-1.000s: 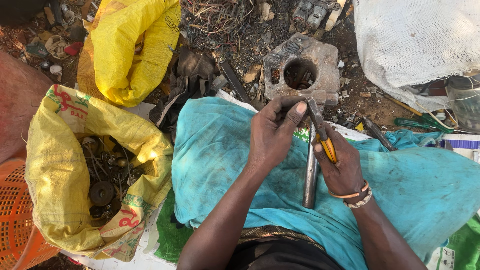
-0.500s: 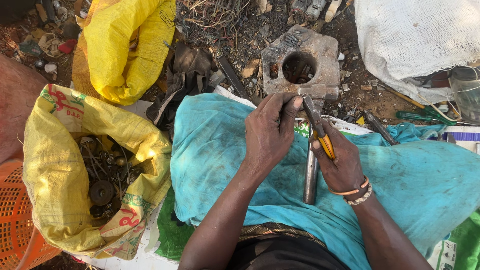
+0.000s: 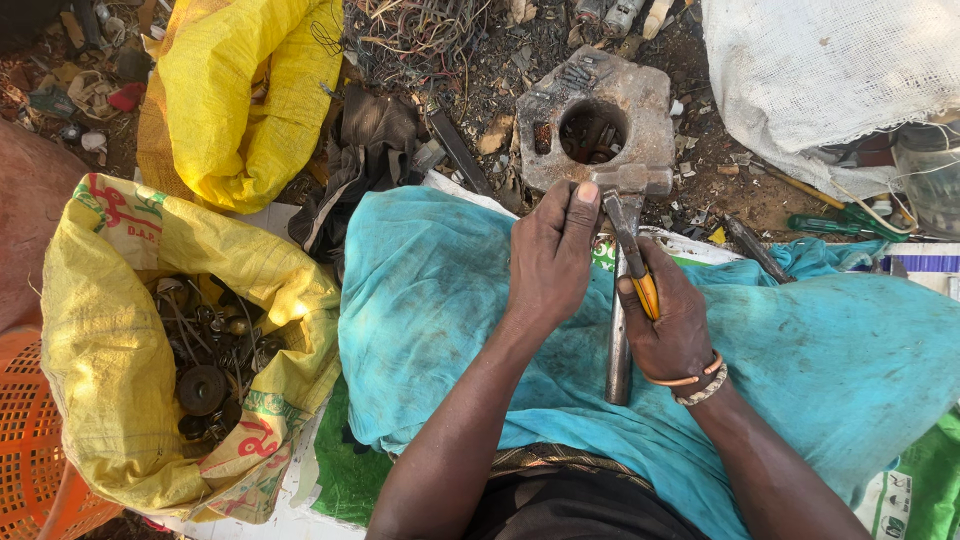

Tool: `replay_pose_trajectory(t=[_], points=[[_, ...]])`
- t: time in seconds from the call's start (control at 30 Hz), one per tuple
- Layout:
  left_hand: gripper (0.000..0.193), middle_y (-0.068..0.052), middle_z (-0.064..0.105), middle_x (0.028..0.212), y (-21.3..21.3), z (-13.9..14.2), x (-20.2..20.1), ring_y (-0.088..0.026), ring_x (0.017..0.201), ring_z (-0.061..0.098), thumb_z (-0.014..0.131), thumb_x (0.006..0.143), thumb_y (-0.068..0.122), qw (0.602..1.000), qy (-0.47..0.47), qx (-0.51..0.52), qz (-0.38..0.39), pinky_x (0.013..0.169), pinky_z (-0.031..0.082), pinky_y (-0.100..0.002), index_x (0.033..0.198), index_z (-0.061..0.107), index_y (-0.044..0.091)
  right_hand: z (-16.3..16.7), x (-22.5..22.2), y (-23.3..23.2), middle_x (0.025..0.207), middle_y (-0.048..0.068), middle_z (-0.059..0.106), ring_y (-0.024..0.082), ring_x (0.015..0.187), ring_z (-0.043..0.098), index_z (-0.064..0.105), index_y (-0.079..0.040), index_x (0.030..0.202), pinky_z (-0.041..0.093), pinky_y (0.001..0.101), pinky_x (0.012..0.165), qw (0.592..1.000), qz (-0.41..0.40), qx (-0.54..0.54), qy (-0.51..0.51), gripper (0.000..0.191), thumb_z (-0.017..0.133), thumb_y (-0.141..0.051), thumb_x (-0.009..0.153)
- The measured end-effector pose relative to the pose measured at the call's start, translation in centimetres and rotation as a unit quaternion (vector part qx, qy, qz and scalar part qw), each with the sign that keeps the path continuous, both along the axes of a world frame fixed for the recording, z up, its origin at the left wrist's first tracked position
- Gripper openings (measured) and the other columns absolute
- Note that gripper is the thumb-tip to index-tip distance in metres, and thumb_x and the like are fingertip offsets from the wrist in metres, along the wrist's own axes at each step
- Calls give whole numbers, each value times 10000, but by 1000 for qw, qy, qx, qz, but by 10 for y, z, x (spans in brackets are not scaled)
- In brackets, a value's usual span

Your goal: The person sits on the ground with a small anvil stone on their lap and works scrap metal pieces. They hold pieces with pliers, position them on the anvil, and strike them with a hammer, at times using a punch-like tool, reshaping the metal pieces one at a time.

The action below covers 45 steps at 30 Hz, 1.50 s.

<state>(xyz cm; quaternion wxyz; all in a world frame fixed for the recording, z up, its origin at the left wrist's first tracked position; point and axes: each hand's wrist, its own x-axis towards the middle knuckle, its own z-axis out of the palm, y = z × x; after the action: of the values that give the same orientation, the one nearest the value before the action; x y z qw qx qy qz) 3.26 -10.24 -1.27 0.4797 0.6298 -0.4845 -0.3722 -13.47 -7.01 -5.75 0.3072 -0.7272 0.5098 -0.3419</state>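
Person seen from above. Both forearms are bare, with no sleeves in view. The left hand (image 3: 550,262) wears nothing: no glove, ring or band. The right hand (image 3: 672,325) is likewise ungloved; its wrist carries two bracelets (image 3: 695,384), one thin orange band and, just below it, one of pale beads. A wide teal cloth (image 3: 440,330), smudged with dark marks, covers the lap and knees. At the waist a dark garment (image 3: 570,510) shows, with a narrow patterned band along its upper edge.
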Motion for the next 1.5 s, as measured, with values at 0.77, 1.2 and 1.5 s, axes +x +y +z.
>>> replay_pose_trajectory(t=[0.77, 1.2, 1.5], points=[[211, -45, 760, 1061, -41, -81, 36, -105, 907, 712, 633, 1013, 78, 960, 270, 10, -66, 832, 597, -293, 1203, 710, 26, -76, -68, -51, 1073, 110, 713, 248, 946, 740, 548, -58, 1213, 627, 376, 774, 839, -231, 313, -381, 204, 570, -183, 1053], [180, -109, 740, 999, -49, -115, 19, -298, 909, 732, 719, 878, 45, 998, -57, 6, 0, 812, 551, -397, 1053, 754, 70, -132, -98, -45, 1038, 59, 659, 147, 874, 658, 603, -11, 1227, 582, 310, 745, 850, -292, 326, -293, 223, 635, -18, 1007], [185, -117, 701, 1017, -46, -122, 13, -344, 986, 643, 702, 868, 42, 971, -231, -61, -6, 957, 489, -477, 1046, 747, 70, -129, -99, -41, 1075, 69, 634, 169, 893, 638, 589, 2, 1271, 551, 317, 719, 859, -310, 315, -257, 353, 685, 28, 932]])
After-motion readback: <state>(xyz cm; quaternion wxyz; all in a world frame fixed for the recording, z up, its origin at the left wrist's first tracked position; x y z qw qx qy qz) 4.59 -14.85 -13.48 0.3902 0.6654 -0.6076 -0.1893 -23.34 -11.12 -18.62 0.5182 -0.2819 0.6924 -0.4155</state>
